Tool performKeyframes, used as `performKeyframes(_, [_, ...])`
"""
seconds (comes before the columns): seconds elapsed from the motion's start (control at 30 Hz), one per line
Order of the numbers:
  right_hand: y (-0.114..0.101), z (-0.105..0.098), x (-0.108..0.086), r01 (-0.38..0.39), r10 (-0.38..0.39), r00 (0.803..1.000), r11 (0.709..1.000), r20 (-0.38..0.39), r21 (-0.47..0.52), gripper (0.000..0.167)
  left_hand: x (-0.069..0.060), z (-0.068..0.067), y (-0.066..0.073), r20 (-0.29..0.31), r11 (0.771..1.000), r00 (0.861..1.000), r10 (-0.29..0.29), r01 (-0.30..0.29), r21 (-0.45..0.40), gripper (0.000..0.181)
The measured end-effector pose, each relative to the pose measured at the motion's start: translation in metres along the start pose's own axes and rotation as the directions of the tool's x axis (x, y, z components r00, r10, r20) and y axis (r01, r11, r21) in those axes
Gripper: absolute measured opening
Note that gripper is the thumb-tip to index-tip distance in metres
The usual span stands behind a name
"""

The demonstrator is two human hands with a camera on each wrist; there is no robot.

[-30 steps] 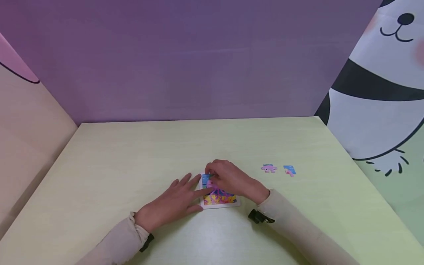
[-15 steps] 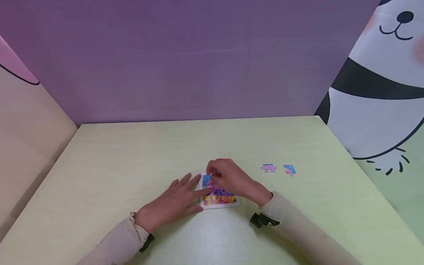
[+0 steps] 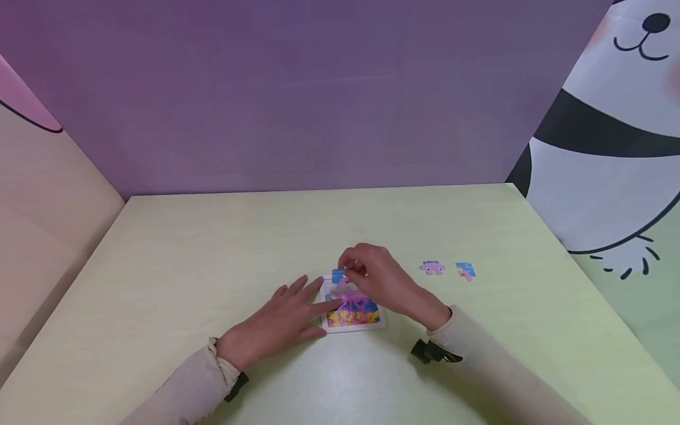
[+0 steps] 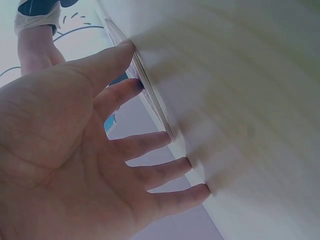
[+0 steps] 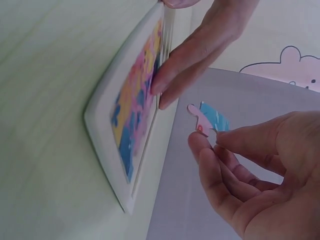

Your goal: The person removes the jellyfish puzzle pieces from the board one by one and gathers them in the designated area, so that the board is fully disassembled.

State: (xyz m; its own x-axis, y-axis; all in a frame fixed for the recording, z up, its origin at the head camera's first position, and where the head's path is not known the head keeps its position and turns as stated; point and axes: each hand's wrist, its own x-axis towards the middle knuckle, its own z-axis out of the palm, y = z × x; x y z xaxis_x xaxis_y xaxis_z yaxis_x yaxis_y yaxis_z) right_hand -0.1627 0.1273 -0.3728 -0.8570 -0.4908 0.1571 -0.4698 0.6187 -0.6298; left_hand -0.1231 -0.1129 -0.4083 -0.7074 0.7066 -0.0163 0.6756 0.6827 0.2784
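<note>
A white-framed jigsaw puzzle (image 3: 353, 319) with a pink, blue and yellow picture lies on the table, its upper part without pieces. My left hand (image 3: 276, 324) rests with spread, straight fingers at its left edge; the index fingertip touches the picture. Between thumb and fingers, my right hand (image 3: 385, 277) pinches a blue and pink puzzle piece (image 5: 212, 119), held just above the top of the frame. In the right wrist view that piece is plainly apart from the puzzle tray (image 5: 102, 112).
Two loose pieces lie on the table (image 3: 239, 236) to the right: a pink one with eyes (image 3: 432, 268) and a blue and pink corner one (image 3: 466, 270). A purple wall (image 3: 319, 100) stands behind the table's far edge.
My right hand has lifted up and slightly right, bringing the pinched puzzle piece off the upper left of the picture. The left hand stays in place.
</note>
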Motion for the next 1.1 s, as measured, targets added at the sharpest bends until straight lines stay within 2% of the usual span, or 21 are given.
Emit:
performKeyframes(0.27, [0.004,-0.009,-0.007,0.007,-0.007,1.000,1.000,-0.024,-0.023,0.014,0.000,-0.001,0.000,-0.006,1.000,1.000,0.005,-0.005,0.009,0.052])
performKeyframes(0.53, [0.006,-0.018,-0.012,0.029,-0.029,1.000,0.998,-0.007,-0.058,0.014,0.000,-0.002,0.001,0.018,1.000,1.000,-0.022,0.023,-0.017,0.052])
performKeyframes(0.83, [0.021,-0.028,-0.025,-0.008,0.007,1.000,0.999,-0.024,-0.036,0.015,0.000,-0.001,0.002,0.039,0.998,0.999,-0.036,0.037,-0.048,0.053])
performKeyframes(1.1, [0.038,-0.053,-0.030,-0.043,0.041,0.998,0.998,-0.045,-0.044,0.015,0.000,-0.001,0.002,0.017,0.998,0.999,-0.029,0.030,-0.051,0.052])
